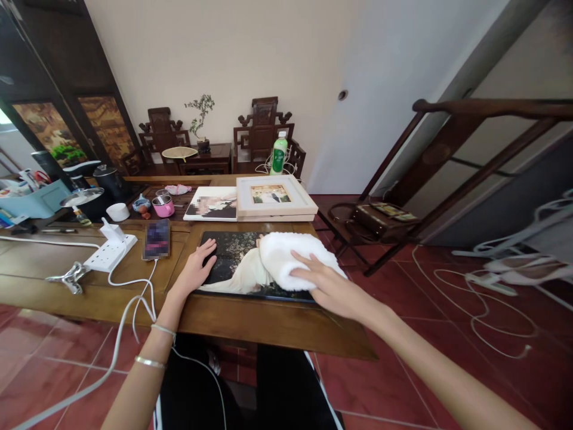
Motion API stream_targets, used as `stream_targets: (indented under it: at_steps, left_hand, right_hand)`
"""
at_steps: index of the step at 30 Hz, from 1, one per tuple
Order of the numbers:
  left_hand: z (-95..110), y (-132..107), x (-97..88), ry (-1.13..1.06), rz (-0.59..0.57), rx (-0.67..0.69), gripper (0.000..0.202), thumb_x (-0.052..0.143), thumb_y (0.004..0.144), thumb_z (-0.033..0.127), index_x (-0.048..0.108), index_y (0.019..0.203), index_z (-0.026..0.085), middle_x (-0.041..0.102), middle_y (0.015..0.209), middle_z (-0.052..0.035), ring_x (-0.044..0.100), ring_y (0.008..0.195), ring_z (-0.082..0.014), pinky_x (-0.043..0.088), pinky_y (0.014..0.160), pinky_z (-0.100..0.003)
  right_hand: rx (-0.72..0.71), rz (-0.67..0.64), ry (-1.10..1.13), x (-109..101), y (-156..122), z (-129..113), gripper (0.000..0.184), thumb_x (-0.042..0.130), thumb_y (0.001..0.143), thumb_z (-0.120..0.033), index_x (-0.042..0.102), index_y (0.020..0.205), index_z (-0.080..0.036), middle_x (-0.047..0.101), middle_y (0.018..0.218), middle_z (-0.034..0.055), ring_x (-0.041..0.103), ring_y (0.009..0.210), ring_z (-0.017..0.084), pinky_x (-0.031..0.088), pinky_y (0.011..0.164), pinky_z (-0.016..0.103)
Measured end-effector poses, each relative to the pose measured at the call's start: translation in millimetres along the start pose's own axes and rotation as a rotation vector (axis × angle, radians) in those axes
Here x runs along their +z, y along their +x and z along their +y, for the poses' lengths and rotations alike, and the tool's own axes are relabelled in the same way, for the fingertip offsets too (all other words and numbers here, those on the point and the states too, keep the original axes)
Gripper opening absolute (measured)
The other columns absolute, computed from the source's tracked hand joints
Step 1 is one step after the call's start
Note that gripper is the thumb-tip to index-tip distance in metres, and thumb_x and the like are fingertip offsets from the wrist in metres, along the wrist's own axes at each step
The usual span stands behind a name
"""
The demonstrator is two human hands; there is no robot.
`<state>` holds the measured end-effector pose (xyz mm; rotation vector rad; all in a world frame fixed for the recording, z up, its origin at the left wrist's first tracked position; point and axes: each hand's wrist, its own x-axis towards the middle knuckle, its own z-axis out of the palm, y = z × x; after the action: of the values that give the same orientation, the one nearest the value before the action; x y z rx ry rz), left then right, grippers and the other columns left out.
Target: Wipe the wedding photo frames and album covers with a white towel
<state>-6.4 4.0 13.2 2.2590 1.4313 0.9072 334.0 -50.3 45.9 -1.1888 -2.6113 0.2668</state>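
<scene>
A framed photo panel (244, 272) with a glossy dark surface lies flat on the wooden table, showing a pale dress against dark foliage. My left hand (199, 263) rests on its left edge, fingers extended and holding nothing. Toward the panel's right side, my right hand (324, 280) presses on a fluffy white cloth (286, 248), with the fingers over its near side. The cloth covers much of the panel's right half. Just behind the panel are a white-framed picture (295, 196) on a stack and a flat photo print (210, 206).
Left of the panel are a phone (156, 239) on a cable, a white power strip (110, 254) and a pink cup (163, 206). A green bottle (279, 154) stands behind the frames. A wooden chair (394, 179) is at the right; white cables hang over the table's front edge.
</scene>
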Motion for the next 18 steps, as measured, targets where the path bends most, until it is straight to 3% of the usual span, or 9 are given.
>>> stream_targets:
  at_steps: [5, 8, 12, 18]
  left_hand:
    - [-1.0, -0.9, -0.2, -0.005, 0.007, -0.005, 0.045, 0.043, 0.091, 0.036, 0.057, 0.127, 0.012, 0.048, 0.141, -0.0139, 0.04, 0.135, -0.0237, 0.026, 0.114, -0.047]
    - [-1.0, -1.3, -0.4, -0.001, 0.007, -0.017, 0.045, 0.043, 0.091, 0.036, 0.056, 0.128, 0.013, 0.048, 0.141, -0.0134, 0.039, 0.136, -0.0231, 0.026, 0.114, -0.046]
    - [0.1, -1.0, -0.6, -0.004, 0.005, -0.026, 0.045, 0.043, 0.091, 0.037, 0.057, 0.127, 0.015, 0.049, 0.141, -0.0126, 0.04, 0.135, -0.0231, 0.026, 0.114, -0.046]
    - [2.6, -0.3, -0.6, 0.005, 0.005, -0.024, 0.043, 0.043, 0.092, 0.036, 0.057, 0.127, 0.016, 0.049, 0.141, -0.0116, 0.04, 0.135, -0.0235, 0.027, 0.114, -0.047]
  right_hand:
    - [0.027, 0.071, 0.019, 0.4, 56.5, 40.8, 0.063, 0.034, 0.063, 0.003, 0.062, 0.117, -0.016, 0.061, 0.128, 0.0122, 0.034, 0.136, 0.03, 0.031, 0.108, 0.058]
    - [0.057, 0.14, 0.031, 5.3, 65.9, 51.5, 0.062, 0.034, 0.064, 0.002, 0.062, 0.116, -0.017, 0.063, 0.125, 0.0111, 0.037, 0.134, 0.029, 0.032, 0.106, 0.058]
    - [0.046, 0.181, 0.009, 16.2, 41.9, 36.8, 0.064, 0.035, 0.061, 0.003, 0.062, 0.115, -0.017, 0.058, 0.131, 0.0131, 0.03, 0.138, 0.029, 0.025, 0.108, 0.062]
    - [-0.064, 0.08, 0.028, 14.6, -29.5, -30.1, 0.061, 0.034, 0.056, 0.006, 0.066, 0.101, -0.019, 0.046, 0.144, 0.008, 0.014, 0.143, 0.026, 0.015, 0.113, 0.061]
